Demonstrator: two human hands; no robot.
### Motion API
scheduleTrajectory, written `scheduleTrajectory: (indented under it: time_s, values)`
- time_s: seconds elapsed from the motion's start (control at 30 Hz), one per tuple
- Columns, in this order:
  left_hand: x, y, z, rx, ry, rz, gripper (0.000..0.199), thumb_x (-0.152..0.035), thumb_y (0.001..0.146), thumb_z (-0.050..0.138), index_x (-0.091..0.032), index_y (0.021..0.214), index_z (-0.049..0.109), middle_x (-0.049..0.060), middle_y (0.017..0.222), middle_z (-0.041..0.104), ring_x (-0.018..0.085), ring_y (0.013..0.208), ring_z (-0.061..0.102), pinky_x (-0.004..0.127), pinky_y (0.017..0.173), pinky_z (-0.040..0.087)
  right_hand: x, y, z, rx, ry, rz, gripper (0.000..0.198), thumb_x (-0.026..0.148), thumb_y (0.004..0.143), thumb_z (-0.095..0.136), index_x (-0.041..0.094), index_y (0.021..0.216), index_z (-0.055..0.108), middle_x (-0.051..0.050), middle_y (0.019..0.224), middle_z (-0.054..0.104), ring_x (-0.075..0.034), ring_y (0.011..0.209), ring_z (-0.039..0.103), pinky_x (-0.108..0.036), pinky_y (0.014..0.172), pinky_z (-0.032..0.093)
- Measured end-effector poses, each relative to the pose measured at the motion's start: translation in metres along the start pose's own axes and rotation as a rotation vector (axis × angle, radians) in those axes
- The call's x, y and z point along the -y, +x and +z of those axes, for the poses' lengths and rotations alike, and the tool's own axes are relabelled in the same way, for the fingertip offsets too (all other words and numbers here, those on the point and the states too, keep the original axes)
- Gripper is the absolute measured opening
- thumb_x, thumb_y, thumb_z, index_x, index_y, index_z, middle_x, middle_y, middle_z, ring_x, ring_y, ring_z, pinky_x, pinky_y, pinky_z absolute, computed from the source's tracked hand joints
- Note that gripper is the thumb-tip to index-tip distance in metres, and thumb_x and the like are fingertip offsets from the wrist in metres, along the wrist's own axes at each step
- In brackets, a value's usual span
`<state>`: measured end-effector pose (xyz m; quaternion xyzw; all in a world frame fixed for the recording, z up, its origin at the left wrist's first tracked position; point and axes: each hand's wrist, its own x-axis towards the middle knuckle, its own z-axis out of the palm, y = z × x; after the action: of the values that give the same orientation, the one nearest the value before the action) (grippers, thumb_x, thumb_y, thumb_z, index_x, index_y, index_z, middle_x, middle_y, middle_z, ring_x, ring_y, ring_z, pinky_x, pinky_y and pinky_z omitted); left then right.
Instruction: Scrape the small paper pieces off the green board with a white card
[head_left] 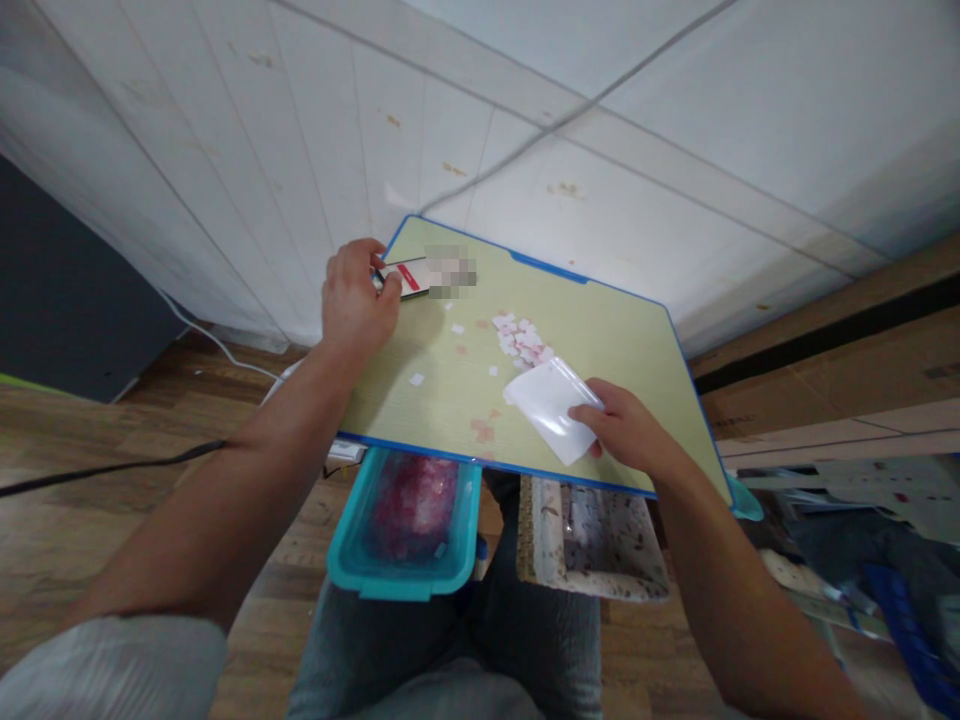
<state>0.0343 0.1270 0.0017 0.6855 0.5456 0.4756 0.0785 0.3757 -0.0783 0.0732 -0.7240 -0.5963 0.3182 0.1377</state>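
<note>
My left hand (358, 300) grips the near end of a phone (409, 278) at the table's far left, its fingers along one edge and its thumb on the screen. Part of the screen is blurred out. In my right hand (619, 425) is a glossy white plastic sheet or pouch (551, 400), pinched at its right side and tilted over the tabletop. Just beyond its far edge lies a pile of small white and pink paper pieces (519, 338). A few single pieces (417, 380) are scattered to the left, between the pile and my left arm.
The yellow-green tabletop (442, 410) has a blue rim and stands against a white panelled wall (480, 110). Below its near edge are a teal plastic bin (405, 583) with pink contents and a fabric-lined basket (547, 540). Cardboard boxes (840, 390) stand to the right.
</note>
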Motion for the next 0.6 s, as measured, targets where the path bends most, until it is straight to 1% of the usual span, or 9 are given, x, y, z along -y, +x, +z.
scheduleTrajectory:
  time_s: [0.07,0.13,0.23,0.3,0.37,0.43,0.5,0.6]
  values:
    - [0.0,0.0,0.0,-0.002,0.008,0.01,0.035,-0.027,0.095,0.061,-0.024,0.129,0.054,0.008,0.118,0.062,0.023,0.112,0.055,0.042,0.101,0.041,-0.024,-0.015,-0.005,0.044,0.087,0.079,0.017,0.039,0.088,0.059,0.022,0.085,0.055,0.002,0.061,0.061,-0.018,0.05,0.06,-0.029,0.048,0.045]
    - [-0.001,0.001,-0.001,-0.005,0.02,0.028,0.035,-0.025,0.096,0.061,-0.02,0.13,0.054,0.007,0.117,0.061,0.02,0.11,0.053,0.039,0.101,0.041,-0.052,-0.035,-0.012,0.069,0.17,0.149,0.02,0.041,0.088,0.06,0.021,0.091,0.058,0.002,0.063,0.062,-0.018,0.051,0.06,-0.029,0.048,0.046]
    - [-0.003,0.0,-0.002,0.001,0.028,0.044,0.035,-0.023,0.098,0.06,-0.014,0.131,0.053,0.007,0.118,0.06,0.017,0.107,0.048,0.037,0.1,0.04,-0.09,-0.065,-0.027,0.041,0.21,0.225,0.026,0.045,0.089,0.06,0.02,0.097,0.061,0.001,0.065,0.063,-0.018,0.05,0.058,-0.03,0.045,0.045]
    - [-0.005,0.0,-0.003,0.013,0.034,0.038,0.035,-0.023,0.099,0.06,-0.013,0.131,0.053,0.007,0.118,0.06,0.016,0.106,0.047,0.036,0.1,0.039,-0.105,-0.078,-0.04,0.037,0.208,0.284,0.028,0.046,0.088,0.06,0.02,0.099,0.063,0.0,0.065,0.064,-0.018,0.048,0.057,-0.03,0.044,0.044]
    - [-0.006,0.0,-0.003,0.018,0.039,0.031,0.035,-0.022,0.099,0.06,-0.012,0.132,0.052,0.007,0.118,0.059,0.016,0.105,0.046,0.036,0.1,0.039,-0.11,-0.083,-0.052,0.015,0.194,0.328,0.029,0.047,0.087,0.062,0.021,0.101,0.064,-0.002,0.067,0.066,-0.019,0.049,0.058,-0.031,0.044,0.043]
    - [-0.007,0.001,-0.003,0.022,0.033,0.034,0.035,-0.021,0.098,0.06,-0.012,0.132,0.052,0.007,0.118,0.059,0.016,0.105,0.045,0.036,0.101,0.038,-0.103,-0.077,-0.059,-0.058,0.185,0.317,0.028,0.045,0.086,0.063,0.022,0.101,0.065,-0.003,0.069,0.068,-0.021,0.053,0.061,-0.031,0.046,0.046]
    - [-0.006,0.001,-0.003,0.022,0.018,0.04,0.036,-0.02,0.098,0.06,-0.012,0.132,0.052,0.007,0.117,0.059,0.016,0.105,0.046,0.036,0.102,0.038,-0.091,-0.062,-0.057,-0.122,0.184,0.267,0.024,0.041,0.084,0.064,0.021,0.097,0.064,-0.003,0.069,0.068,-0.021,0.056,0.063,-0.032,0.048,0.049]
    - [-0.005,0.001,-0.003,0.012,0.006,0.052,0.035,-0.02,0.097,0.061,-0.014,0.13,0.053,0.006,0.116,0.059,0.017,0.105,0.047,0.036,0.103,0.038,-0.075,-0.035,-0.044,-0.125,0.154,0.217,0.021,0.04,0.084,0.062,0.021,0.092,0.062,-0.001,0.063,0.065,-0.02,0.051,0.062,-0.031,0.048,0.048]
